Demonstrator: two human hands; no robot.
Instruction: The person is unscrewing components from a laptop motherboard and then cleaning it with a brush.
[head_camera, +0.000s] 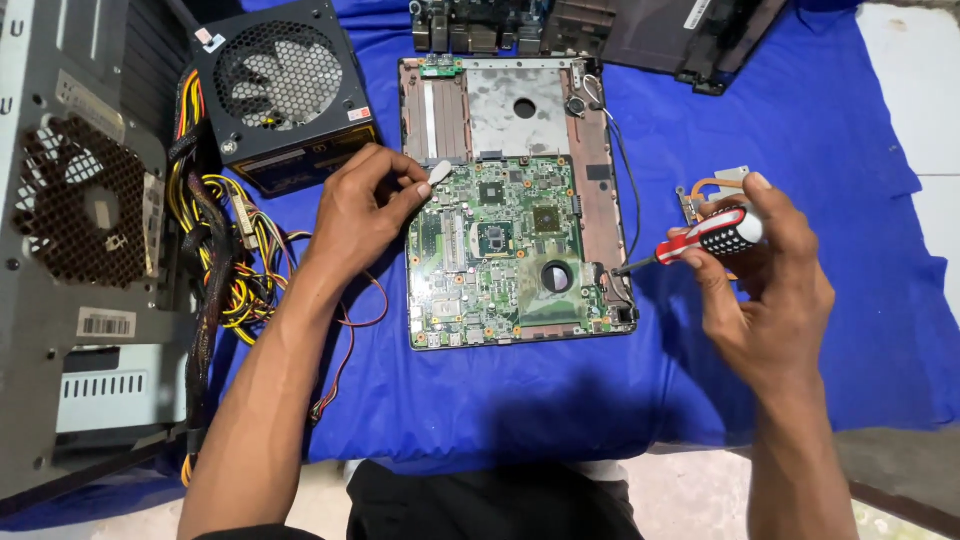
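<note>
Blue cloth (850, 200) lying under an opened laptop base (590, 150), green circuit board (505, 250) sitting inside it, my left hand (360, 205) pinching the board's upper-left corner, my right hand (770, 280) gripping a red screwdriver (700, 238), tip touching the board's right edge.

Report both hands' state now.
Left hand: pinching the green laptop circuit board's corner.
Right hand: closed on red-and-black-handled screwdriver.

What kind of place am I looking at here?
Likely an informal computer repair spot, worked at floor level: an opened laptop base with its green motherboard lies on a blue cloth, beside a black power supply and a grey desktop case.
</note>
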